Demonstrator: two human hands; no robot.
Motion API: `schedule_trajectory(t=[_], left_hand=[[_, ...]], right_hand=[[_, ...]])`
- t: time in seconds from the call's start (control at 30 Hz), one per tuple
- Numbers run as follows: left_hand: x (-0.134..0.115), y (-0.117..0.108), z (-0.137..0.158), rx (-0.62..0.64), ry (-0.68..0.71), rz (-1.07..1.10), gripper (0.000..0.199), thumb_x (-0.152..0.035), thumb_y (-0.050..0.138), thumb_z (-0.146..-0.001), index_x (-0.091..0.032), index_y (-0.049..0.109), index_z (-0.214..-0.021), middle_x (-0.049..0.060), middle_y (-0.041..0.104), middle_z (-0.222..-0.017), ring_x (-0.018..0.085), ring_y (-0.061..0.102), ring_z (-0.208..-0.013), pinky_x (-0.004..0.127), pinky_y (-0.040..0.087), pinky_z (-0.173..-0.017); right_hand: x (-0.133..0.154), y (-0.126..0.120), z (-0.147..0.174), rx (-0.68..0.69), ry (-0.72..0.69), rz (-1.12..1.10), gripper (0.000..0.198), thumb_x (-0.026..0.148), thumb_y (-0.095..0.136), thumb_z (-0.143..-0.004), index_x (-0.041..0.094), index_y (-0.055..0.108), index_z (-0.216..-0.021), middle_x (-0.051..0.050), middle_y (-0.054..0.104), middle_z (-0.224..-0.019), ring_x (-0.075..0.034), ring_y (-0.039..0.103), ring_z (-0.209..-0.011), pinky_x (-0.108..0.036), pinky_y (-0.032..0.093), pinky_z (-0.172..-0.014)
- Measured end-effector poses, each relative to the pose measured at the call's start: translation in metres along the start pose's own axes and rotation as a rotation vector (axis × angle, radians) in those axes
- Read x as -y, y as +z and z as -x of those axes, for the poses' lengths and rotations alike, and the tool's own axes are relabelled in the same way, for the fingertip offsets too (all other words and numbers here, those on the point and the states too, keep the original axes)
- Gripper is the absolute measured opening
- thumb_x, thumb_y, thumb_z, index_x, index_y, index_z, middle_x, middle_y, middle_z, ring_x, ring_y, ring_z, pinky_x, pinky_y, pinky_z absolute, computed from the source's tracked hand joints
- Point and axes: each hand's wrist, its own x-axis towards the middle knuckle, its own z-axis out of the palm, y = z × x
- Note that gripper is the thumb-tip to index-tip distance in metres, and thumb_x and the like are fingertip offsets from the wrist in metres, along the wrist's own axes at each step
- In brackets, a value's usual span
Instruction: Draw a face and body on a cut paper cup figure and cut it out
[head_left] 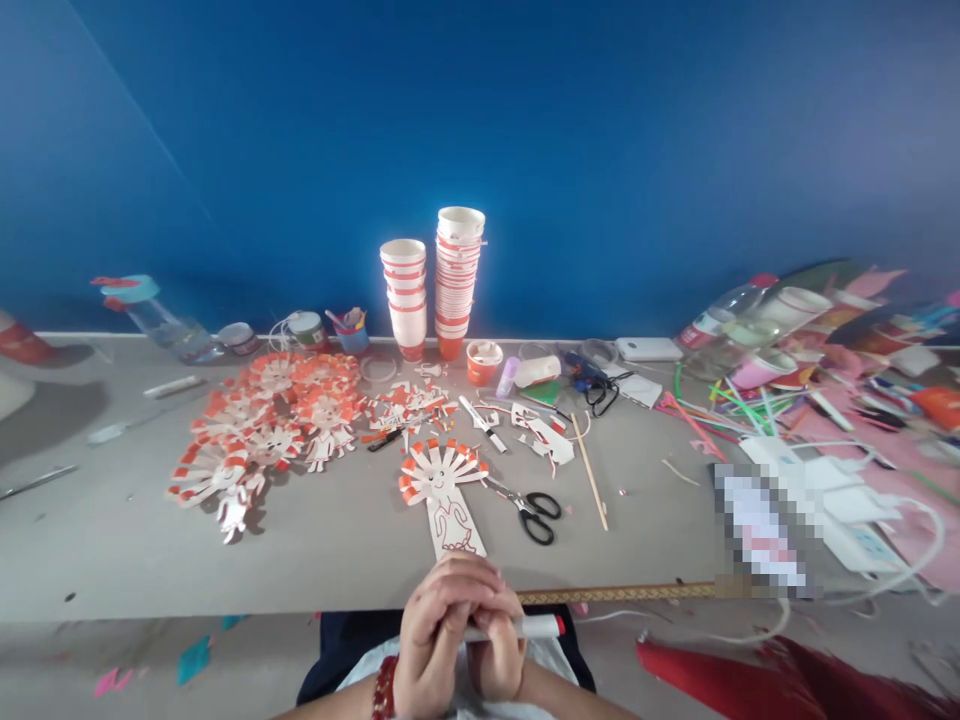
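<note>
My left hand (439, 625), with a red beaded bracelet (383, 690) at its wrist, and my right hand (499, 650) are clasped together at the table's front edge. A white marker (536, 627) with a red end passes through my closed right hand and sticks out to the right. My left fingers are folded over the right ones; what lies beneath them is hidden. Just beyond the hands lies a paper cutout doll (450, 510) with a drawn face, a drawn dress and a fan of curled orange-tipped strips. Beside it rest black-handled scissors (538, 515).
Several similar cup-paper dolls (274, 420) pile up at left. Two stacks of paper cups (459, 280) stand by the blue wall. Paper scraps (412, 405), a wooden stick (590, 475), a glue gun (589, 375) and a power strip (832, 510) lie about the table (300, 570).
</note>
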Motion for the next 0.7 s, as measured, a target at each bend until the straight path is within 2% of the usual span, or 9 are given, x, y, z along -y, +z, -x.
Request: schedule_trajectory(t=[0.1, 0.17, 0.23, 0.3, 0.33, 0.4, 0.47, 0.57, 0.7], left_hand=[[0.005, -0.006, -0.004, 0.075, -0.056, 0.005, 0.026, -0.022, 0.043, -0.102, -0.025, 0.066, -0.113, 0.009, 0.073, -0.106, 0.025, 0.067, -0.103, 0.041, 0.055, -0.09], [0.011, -0.016, -0.007, 0.1, -0.131, -0.056, 0.029, -0.03, 0.043, -0.102, -0.022, 0.062, -0.122, 0.012, 0.068, -0.119, 0.027, 0.062, -0.115, 0.044, 0.051, -0.098], [0.017, -0.03, -0.012, -0.009, -0.146, -0.136, 0.029, -0.034, 0.045, -0.101, -0.021, 0.062, -0.12, 0.013, 0.065, -0.124, 0.029, 0.058, -0.122, 0.046, 0.046, -0.103], [0.021, -0.048, -0.018, -0.166, -0.11, -0.223, 0.021, -0.03, 0.049, -0.1, -0.022, 0.063, -0.114, 0.011, 0.065, -0.121, 0.028, 0.059, -0.119, 0.043, 0.046, -0.102], [0.022, -0.058, -0.023, -0.22, -0.085, -0.273, 0.019, -0.028, 0.05, -0.099, -0.022, 0.064, -0.11, 0.01, 0.065, -0.118, 0.027, 0.061, -0.115, 0.041, 0.047, -0.099], [0.024, -0.076, -0.033, -0.265, -0.083, -0.4, 0.016, -0.027, 0.052, -0.098, -0.022, 0.064, -0.108, 0.009, 0.065, -0.113, 0.025, 0.062, -0.111, 0.038, 0.048, -0.095], [0.027, -0.09, -0.041, -0.238, -0.132, -0.551, 0.017, -0.031, 0.053, -0.098, -0.022, 0.063, -0.107, 0.009, 0.064, -0.115, 0.025, 0.062, -0.109, 0.037, 0.049, -0.092], [0.034, -0.101, -0.046, -0.169, -0.226, -0.772, 0.024, -0.041, 0.054, -0.096, -0.023, 0.06, -0.111, 0.01, 0.065, -0.113, 0.027, 0.063, -0.103, 0.034, 0.053, -0.074], [0.046, -0.103, -0.041, -0.036, -0.217, -0.955, 0.035, -0.047, 0.059, -0.092, -0.022, 0.056, -0.116, 0.011, 0.068, -0.108, 0.029, 0.065, -0.101, 0.04, 0.052, -0.08]], right_hand=[[0.022, -0.012, -0.015, -0.097, -0.132, -0.069, 0.039, 0.039, 0.032, -0.097, 0.025, 0.062, -0.076, -0.005, 0.062, -0.069, -0.023, 0.062, -0.064, -0.036, 0.053, -0.06], [0.038, -0.032, -0.033, 0.014, -0.134, -0.065, 0.039, 0.04, 0.035, -0.098, 0.024, 0.061, -0.074, -0.003, 0.059, -0.065, -0.019, 0.059, -0.059, -0.031, 0.05, -0.057], [0.047, -0.064, -0.059, 0.06, -0.149, 0.012, 0.034, 0.038, 0.039, -0.098, 0.024, 0.066, -0.083, 0.0, 0.061, -0.064, -0.016, 0.056, -0.054, -0.027, 0.047, -0.053], [0.046, -0.101, -0.09, -0.068, -0.186, 0.238, 0.026, 0.031, 0.044, -0.098, 0.024, 0.068, -0.089, 0.0, 0.063, -0.065, -0.014, 0.056, -0.053, -0.024, 0.046, -0.054], [0.04, -0.12, -0.107, -0.087, -0.219, 0.386, 0.022, 0.029, 0.048, -0.096, 0.023, 0.07, -0.094, -0.002, 0.068, -0.074, -0.016, 0.061, -0.062, -0.025, 0.049, -0.062], [0.025, -0.152, -0.138, -0.058, -0.306, 0.688, 0.021, 0.023, 0.053, -0.092, 0.023, 0.073, -0.096, -0.007, 0.073, -0.089, -0.021, 0.068, -0.084, -0.03, 0.052, -0.077], [0.008, -0.173, -0.161, 0.083, -0.291, 0.893, 0.027, 0.018, 0.053, -0.091, 0.025, 0.074, -0.107, -0.008, 0.074, -0.102, -0.023, 0.068, -0.093, -0.032, 0.054, -0.078], [-0.005, -0.182, -0.176, 0.186, -0.232, 1.065, 0.048, 0.005, 0.049, -0.087, 0.027, 0.067, -0.126, -0.009, 0.071, -0.119, -0.027, 0.065, -0.108, -0.035, 0.055, -0.081], [0.006, -0.161, -0.162, 0.016, -0.254, 0.938, 0.046, 0.013, 0.045, -0.095, 0.026, 0.058, -0.137, -0.008, 0.072, -0.115, -0.024, 0.068, -0.1, -0.034, 0.055, -0.082]])
